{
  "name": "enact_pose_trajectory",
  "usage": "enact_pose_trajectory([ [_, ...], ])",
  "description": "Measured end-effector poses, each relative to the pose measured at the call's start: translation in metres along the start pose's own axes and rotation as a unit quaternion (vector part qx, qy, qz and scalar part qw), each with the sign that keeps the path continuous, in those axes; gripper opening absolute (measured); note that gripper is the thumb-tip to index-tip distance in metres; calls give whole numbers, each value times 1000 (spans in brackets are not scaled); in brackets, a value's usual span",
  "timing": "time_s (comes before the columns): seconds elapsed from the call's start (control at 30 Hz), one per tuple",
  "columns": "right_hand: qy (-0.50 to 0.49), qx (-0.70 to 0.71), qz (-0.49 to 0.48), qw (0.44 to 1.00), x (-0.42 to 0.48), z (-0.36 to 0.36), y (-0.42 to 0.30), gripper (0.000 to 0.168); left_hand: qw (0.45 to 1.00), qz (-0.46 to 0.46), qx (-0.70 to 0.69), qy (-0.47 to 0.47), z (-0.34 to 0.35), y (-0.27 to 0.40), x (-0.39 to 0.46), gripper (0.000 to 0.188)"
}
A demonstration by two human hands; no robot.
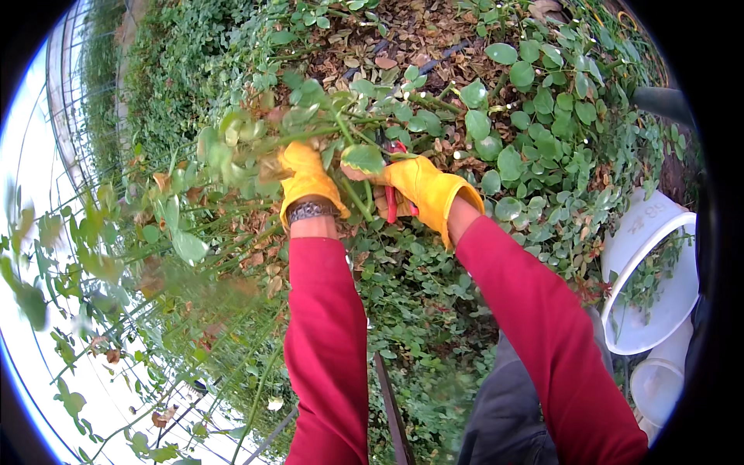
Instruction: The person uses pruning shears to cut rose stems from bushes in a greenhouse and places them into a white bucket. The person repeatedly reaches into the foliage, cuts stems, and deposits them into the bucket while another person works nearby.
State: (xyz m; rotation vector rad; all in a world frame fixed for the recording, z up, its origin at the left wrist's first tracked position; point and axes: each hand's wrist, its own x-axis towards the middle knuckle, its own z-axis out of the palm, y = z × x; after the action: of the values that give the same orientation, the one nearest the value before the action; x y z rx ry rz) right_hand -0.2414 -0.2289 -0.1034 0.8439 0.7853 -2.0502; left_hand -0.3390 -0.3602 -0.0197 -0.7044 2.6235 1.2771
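My right hand [415, 183], in a yellow work glove, is closed round the red handles of pruning shears [392, 203]. The shears' dark blades point up among cut green stems, partly hidden by leaves. Just left of it is my left hand [308, 174], also in a yellow glove, among leafy stems [308, 136]. Leaves and blur cover its fingers, so its grip cannot be made out. A thick green stem [356, 197] runs between the two gloves.
Cut stem stubs [459, 155] and dense foliage surround the hands. Dry leaves [407, 35] cover the ground above. At right lie a white bucket [633, 232] with clippings and a smaller white container [657, 389]. A dark metal bar [392, 407] stands below, between the forearms. Long branches spread left.
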Motion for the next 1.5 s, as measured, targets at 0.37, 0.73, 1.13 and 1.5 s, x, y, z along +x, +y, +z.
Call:
enact_pose_trajectory([
  [0.37, -14, -109, -62, 992, -4, -12, -3, 23, 1000, 9, -9, 14, -13, -30, -7, 30],
  [0.73, -76, 5, -36, 996, -18, -13, -2, 22, 999, 28, -3, 23, -15, -43, -9, 32],
  [1.13, -26, -232, -45, 971, 13, -19, 6, 13, 999, 31, -8, 16, -4, -61, -2, 35],
  [1.5, -70, -685, -166, 706, 11, -9, -18, 9, 999, 27, -14, 24, -12, -69, 2, 38],
])
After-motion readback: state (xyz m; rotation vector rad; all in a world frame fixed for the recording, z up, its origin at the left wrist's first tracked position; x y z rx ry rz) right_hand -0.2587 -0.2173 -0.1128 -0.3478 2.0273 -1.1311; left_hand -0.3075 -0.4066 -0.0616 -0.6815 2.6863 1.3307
